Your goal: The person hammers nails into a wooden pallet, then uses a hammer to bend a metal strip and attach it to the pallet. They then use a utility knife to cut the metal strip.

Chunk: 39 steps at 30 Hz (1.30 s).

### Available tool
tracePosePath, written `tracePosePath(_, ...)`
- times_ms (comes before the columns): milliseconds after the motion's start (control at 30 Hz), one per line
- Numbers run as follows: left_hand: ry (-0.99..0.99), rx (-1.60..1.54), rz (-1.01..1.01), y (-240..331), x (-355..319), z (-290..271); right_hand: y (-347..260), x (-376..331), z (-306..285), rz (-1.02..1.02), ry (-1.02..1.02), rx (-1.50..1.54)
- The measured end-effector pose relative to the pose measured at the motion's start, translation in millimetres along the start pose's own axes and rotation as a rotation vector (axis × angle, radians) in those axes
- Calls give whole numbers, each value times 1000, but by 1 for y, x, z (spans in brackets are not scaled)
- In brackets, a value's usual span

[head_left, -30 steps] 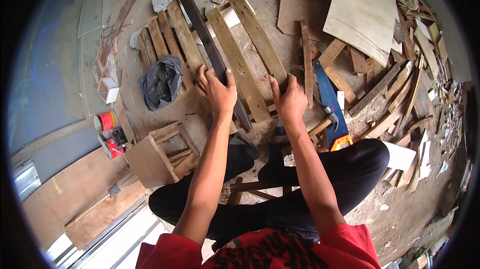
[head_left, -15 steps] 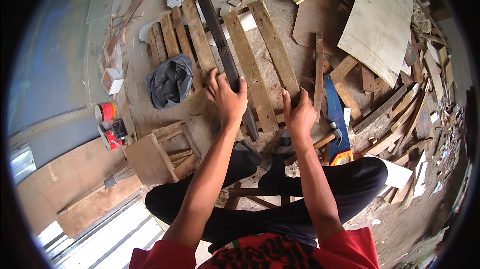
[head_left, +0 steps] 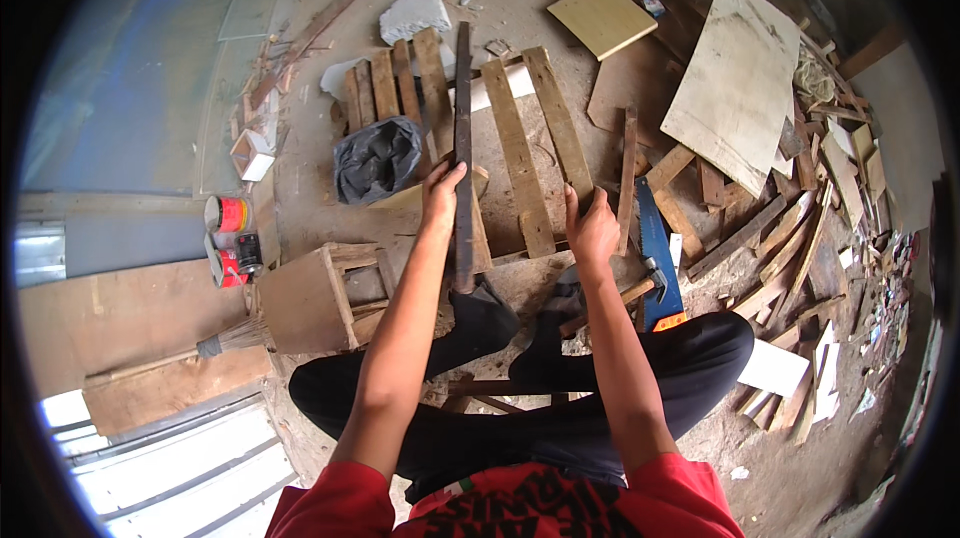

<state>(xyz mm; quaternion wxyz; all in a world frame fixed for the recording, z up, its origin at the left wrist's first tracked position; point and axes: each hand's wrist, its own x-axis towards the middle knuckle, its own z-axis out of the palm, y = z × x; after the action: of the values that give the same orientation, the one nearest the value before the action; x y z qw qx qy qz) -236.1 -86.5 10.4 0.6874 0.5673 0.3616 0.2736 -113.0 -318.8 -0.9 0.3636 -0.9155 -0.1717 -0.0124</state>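
Note:
My left hand (head_left: 441,196) is closed around a long dark wood strip (head_left: 463,108), which stands nearly in line with my view over the pallet-like row of slats. Part of its grip is hidden behind the strip. My right hand (head_left: 594,228) pinches the near end of a pale brown wood slat (head_left: 556,123) between thumb and fingers. Another worn slat (head_left: 517,158) lies between the two hands, touched by neither. Left of the dark strip are several more slats (head_left: 434,78), partly covered by a crumpled black plastic bag (head_left: 378,160).
Beside my right knee lie a hammer (head_left: 655,281) and a blue handsaw (head_left: 657,248) with an orange handle. Scrap wood (head_left: 790,238) and a pale board (head_left: 735,88) fill the right. A wooden stool-like frame (head_left: 310,303), red cans (head_left: 230,215) and a broom (head_left: 235,336) sit left.
My left hand has swung the dark strip leftward and more upright, away from the slat on its right. My right hand stays at the same slat's end. The whole view has shifted slightly.

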Motion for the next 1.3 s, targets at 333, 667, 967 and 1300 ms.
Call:
tracePosePath(333,-433,335,49,99,-97,-54,1,-6,-14,-107,4,260)
tracePosePath(667,-623,983,469,69,-105,-42,128,-82,-41,385,65,-222)
tracePosePath(967,-463,881,497,37,-138,-36,16,-105,-55,-51,73,353)
tracePosePath(1300,183,449,118,0,-122,36,-62,-190,-7,73,-619,658)
